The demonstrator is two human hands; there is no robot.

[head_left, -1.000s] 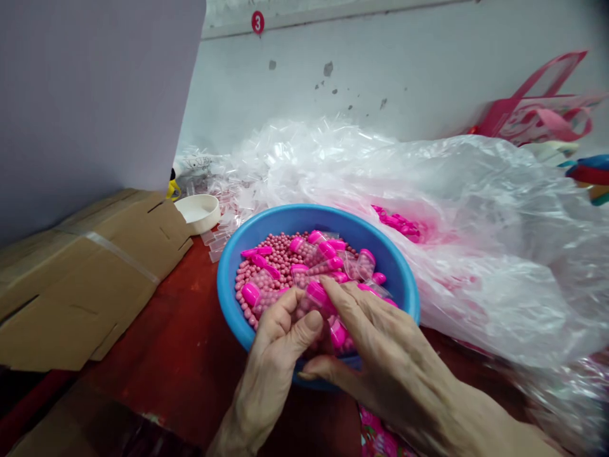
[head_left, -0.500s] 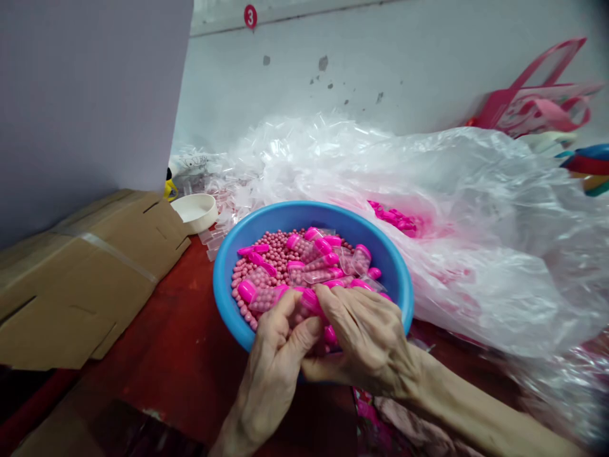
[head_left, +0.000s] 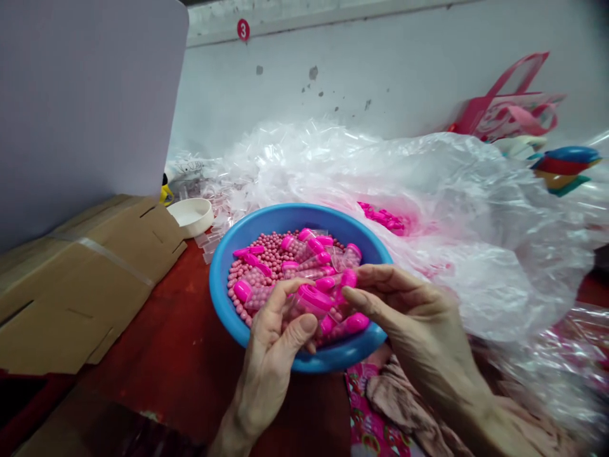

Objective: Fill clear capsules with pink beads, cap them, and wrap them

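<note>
A blue basin (head_left: 219, 298) holds small pink beads (head_left: 273, 244) and several clear plastic tubes with bright pink caps, beads inside them. Over its front part, my left hand (head_left: 273, 343) is closed around a clear tube (head_left: 295, 311) whose pink cap (head_left: 314, 298) points up and right. Thumb and fingers of my right hand (head_left: 419, 317) pinch a small pink plastic piece (head_left: 349, 279) with a rounded end, just right of that cap. Whether this piece touches the tube I cannot tell. Loose pink spoon-like pieces (head_left: 257, 263) lie on the beads at the basin's left side.
Flattened cardboard (head_left: 85, 279) lies left on the red table (head_left: 166, 343). Behind it are a white round lid (head_left: 191, 216) and loose clear tubes (head_left: 233, 197). Crumpled clear plastic bags (head_left: 451, 190), one with pink pieces (head_left: 383, 218), spread behind and right. A pink bag (head_left: 509, 111) is at the wall.
My right hand has drawn back to the right from the tube and now pinches a pink piece. My left hand keeps the tube, its pink cap now more exposed. The view has shifted slightly.
</note>
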